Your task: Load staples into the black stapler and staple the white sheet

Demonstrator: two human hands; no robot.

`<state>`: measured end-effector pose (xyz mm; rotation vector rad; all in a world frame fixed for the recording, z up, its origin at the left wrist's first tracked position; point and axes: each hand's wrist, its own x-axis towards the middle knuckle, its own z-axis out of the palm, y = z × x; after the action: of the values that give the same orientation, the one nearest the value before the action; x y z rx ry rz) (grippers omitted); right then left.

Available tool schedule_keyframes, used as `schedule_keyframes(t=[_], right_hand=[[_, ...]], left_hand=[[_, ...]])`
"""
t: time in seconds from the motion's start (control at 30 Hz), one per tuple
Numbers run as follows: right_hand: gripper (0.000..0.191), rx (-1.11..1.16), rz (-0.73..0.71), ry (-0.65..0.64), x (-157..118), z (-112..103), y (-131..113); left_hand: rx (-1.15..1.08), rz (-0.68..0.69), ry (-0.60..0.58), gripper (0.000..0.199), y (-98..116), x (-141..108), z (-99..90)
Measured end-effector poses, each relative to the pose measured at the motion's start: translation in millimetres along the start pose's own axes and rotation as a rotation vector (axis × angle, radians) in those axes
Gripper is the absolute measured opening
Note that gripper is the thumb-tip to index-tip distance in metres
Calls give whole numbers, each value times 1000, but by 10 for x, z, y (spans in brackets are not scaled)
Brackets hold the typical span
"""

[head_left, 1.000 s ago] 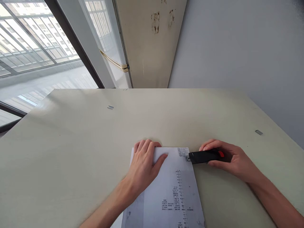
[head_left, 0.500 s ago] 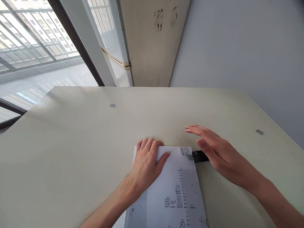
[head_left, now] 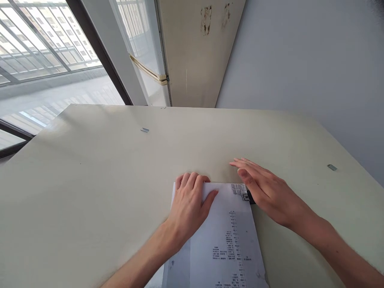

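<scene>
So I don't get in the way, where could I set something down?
Widest: left of the left hand, out to the left edge of the table. Another lies beyond the papers, between the small grey pieces. The papers' far right corner is crowded: the right hand partly covers the black tool there.

A pale tabletop (head_left: 120, 168) is lit by daylight admitted through a dark-framed window (head_left: 60, 52), beyond which a railing (head_left: 39, 60) is seen. A beige refrigerator (head_left: 195, 56), its side marked by brown stains (head_left: 206, 20), is placed beside a plain grey-blue wall (head_left: 300, 56).
</scene>
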<state>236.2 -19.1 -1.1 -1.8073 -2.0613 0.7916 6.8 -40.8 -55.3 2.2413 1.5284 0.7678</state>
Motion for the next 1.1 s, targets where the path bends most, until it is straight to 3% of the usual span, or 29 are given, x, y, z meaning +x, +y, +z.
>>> schedule_keyframes(t=[0.17, 0.33, 1.1], right_hand=[[66, -105, 64, -25, -5, 9, -84], [65, -186, 30, -1, 15, 65, -77], [69, -293, 84, -24, 34, 100, -64]], left_hand=[[9, -1, 1, 14, 9, -1, 3], [17, 0, 5, 15, 16, 1, 13], [9, -17, 1, 14, 74, 1, 12]])
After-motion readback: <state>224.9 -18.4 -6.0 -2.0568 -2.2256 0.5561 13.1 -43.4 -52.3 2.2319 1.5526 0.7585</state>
